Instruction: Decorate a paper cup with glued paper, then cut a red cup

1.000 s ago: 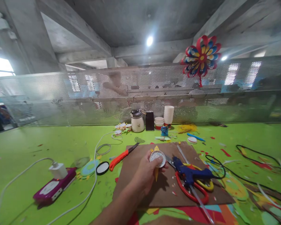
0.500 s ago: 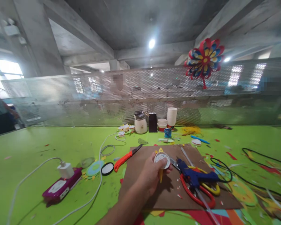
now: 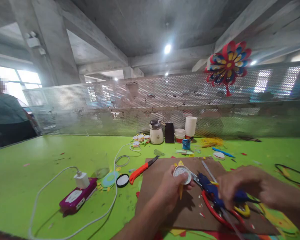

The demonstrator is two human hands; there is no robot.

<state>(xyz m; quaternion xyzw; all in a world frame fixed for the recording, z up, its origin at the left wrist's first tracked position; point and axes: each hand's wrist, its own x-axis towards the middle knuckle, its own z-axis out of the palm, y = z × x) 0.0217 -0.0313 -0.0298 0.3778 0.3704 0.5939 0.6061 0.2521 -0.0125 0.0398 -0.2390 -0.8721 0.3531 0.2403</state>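
paper disc (image 3: 182, 174): round, white with fine print, a yellow point showing above its top edge and a yellow strip hanging below; pinched upright in the left hand (image 3: 172, 190), fingers closed round its left rim, above the brown board (image 3: 165, 206) at the near middle of the bench (image 3: 40, 156).
glue gun (image 3: 212, 191): blue, lying on the right part of the board, nozzle toward the disc; right hand (image 3: 236, 186) curled down over its rear, blurred, so whether it grips cannot be told.
scissors (image 3: 215, 213): red and yellow handles, under the glue gun.
knife (image 3: 142, 168): orange handle, at the board's far left corner.
power strip (image 3: 77, 199): purple, white plug and cable, toward the bench's left near side.
jar (image 3: 156, 133), cups (image 3: 190, 126): far edge, against the mesh screen (image 3: 65, 106).
pinwheel (image 3: 227, 66): red, blue, yellow, hung on the screen.
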